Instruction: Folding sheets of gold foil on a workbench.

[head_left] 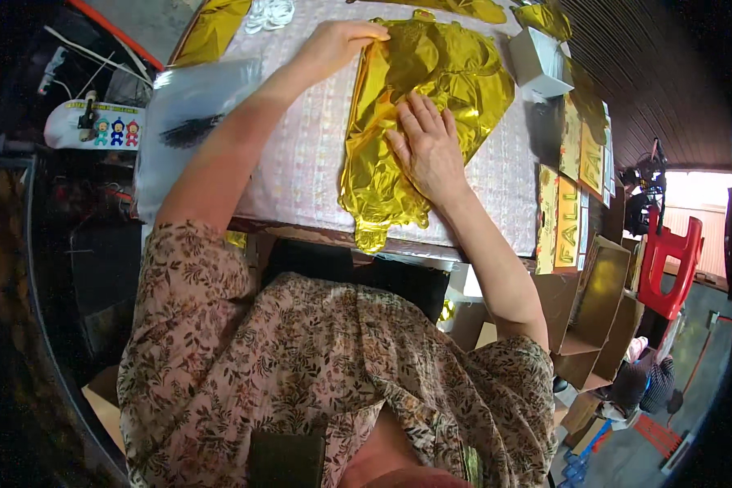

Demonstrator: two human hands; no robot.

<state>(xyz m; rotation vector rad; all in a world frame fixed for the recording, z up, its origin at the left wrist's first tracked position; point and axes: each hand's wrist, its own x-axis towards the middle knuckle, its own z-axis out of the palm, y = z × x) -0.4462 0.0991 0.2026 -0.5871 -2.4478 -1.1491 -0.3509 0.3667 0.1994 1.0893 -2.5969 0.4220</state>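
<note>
A flat, crinkled gold foil balloon [464, 89] lies on the cloth-covered table in front of me, its narrow tab hanging over the near edge. At the balloon's upper left corner, my left hand [337, 47] has its thumb and fingers closed on the foil's edge. Lower down, my right hand [431, 150] rests flat on the middle of the balloon with its fingers stretched out. Folds and creases run through the foil beside those fingers. Whether it is one layer or a stack, I cannot tell.
Transparent plastic sleeves [199, 122] lie at the table's left, near a white ribbon coil [268, 15]. An open white box [537, 61] stands at the right, above printed cards [557, 220]. Cardboard boxes [594, 301] and a red plastic stool [671, 264] are farther right.
</note>
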